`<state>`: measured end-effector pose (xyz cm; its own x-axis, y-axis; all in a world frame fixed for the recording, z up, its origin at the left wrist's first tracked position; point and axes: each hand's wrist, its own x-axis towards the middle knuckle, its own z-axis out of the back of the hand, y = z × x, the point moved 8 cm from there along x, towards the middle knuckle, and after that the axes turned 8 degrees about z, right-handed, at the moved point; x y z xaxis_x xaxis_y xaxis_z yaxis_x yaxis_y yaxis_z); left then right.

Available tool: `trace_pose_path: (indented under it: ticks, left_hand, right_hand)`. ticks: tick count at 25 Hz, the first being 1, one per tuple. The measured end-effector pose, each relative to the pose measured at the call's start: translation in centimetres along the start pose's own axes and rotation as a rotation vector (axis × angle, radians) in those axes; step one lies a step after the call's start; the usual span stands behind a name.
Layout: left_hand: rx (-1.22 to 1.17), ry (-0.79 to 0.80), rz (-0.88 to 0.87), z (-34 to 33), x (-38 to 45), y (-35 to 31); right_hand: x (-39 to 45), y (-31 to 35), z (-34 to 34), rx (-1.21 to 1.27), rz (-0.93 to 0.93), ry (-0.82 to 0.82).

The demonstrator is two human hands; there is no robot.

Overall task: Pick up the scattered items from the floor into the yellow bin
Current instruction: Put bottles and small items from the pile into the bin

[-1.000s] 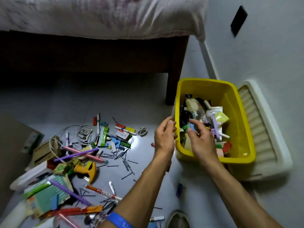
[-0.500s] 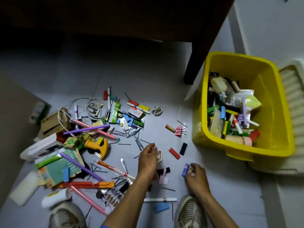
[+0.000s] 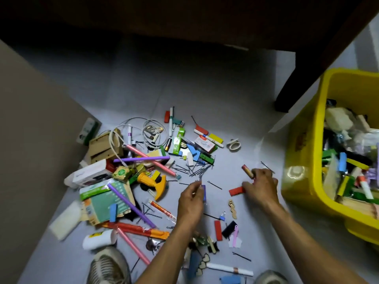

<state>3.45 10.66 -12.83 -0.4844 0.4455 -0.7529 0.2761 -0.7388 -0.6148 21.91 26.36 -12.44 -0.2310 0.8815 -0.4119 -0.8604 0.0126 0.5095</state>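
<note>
though blurred, right hand [image 3: 260, 186] on red block [image 3: 236, 191]

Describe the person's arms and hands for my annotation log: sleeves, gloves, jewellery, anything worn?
Both forearms are bare as far as the frame shows, with no sleeves in view. The left hand and right hand wear no gloves, and no rings or watch are visible in this frame. The elbows and upper arms fall outside the view, so anything worn higher up cannot be told. Slight motion blur softens the right hand's edges.

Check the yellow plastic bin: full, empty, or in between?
In between. The yellow plastic bin holds a jumbled heap of coloured blocks and packets, yet bare yellow wall still shows above the heap. Its right part is out of frame.
</note>
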Motion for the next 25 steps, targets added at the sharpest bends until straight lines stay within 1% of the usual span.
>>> trace_pose_path:
  ticks: [3,4,6,7,8,10,11,12,13,15,16,18,20,22,25]
  left_hand:
    - [-0.032,0.001,0.027,2.4,0.2,0.5]
    - [-0.039,-0.001,0.029,3.3,0.4,0.4]
    - [-0.053,-0.050,0.011,6.1,1.2,-0.4]
    - [-0.059,-0.114,-0.010,8.0,1.6,-1.3]
    - [-0.055,-0.217,-0.034,10.3,2.2,-2.2]
    - [0.024,-0.492,-0.066,15.0,3.0,-3.8]
    - [0.105,-0.600,-0.064,16.9,3.6,-4.4]
    - [0.185,-0.656,-0.043,18.2,4.3,-4.7]
    - [0.236,-0.659,-0.026,19.2,5.2,-4.9]
    - [0.269,-0.564,0.022,19.8,7.7,-5.0]
    - [0.302,-0.513,0.059,19.6,9.0,-4.9]
    - [0.413,-0.444,0.093,18.3,10.7,-5.0]
    - [0.432,-0.394,0.049,16.3,11.2,-5.5]
    - [0.316,-0.313,0.006,14.3,11.1,-5.6]
    - [0.114,-0.161,-0.022,11.5,10.7,-4.5]
  right_hand:
    - [-3.4,4.0,-5.2,0.056,0.170,0.127]
    - [-3.8,5.4,-6.0,0.029,0.225,0.131]
    - [-2.8,8.3,-5.6,-0.017,0.317,0.064]
    - [-1.6,9.8,-4.9,-0.011,0.352,0.028]
    - [0.0,11.3,-4.2,-0.015,0.385,0.000]
    - [3.8,13.6,-3.0,-0.144,0.413,-0.017]
    - [6.0,14.3,-2.9,-0.241,0.391,-0.003]
    - [7.9,14.4,-2.8,-0.308,0.339,0.026]
    - [9.6,14.2,-3.1,-0.318,0.278,0.059]
    - [11.3,13.6,-4.8,-0.264,0.208,0.110]
    - [11.4,13.7,-5.7,-0.265,0.217,0.114]
    - [10.4,14.5,-8.0,-0.260,0.298,0.117]
    - [8.5,16.1,-10.4,-0.175,0.385,0.180]
    - [6.8,17.6,-12.2,-0.035,0.393,0.238]
    - [4.3,18.0,-14.4,0.288,0.268,0.343]
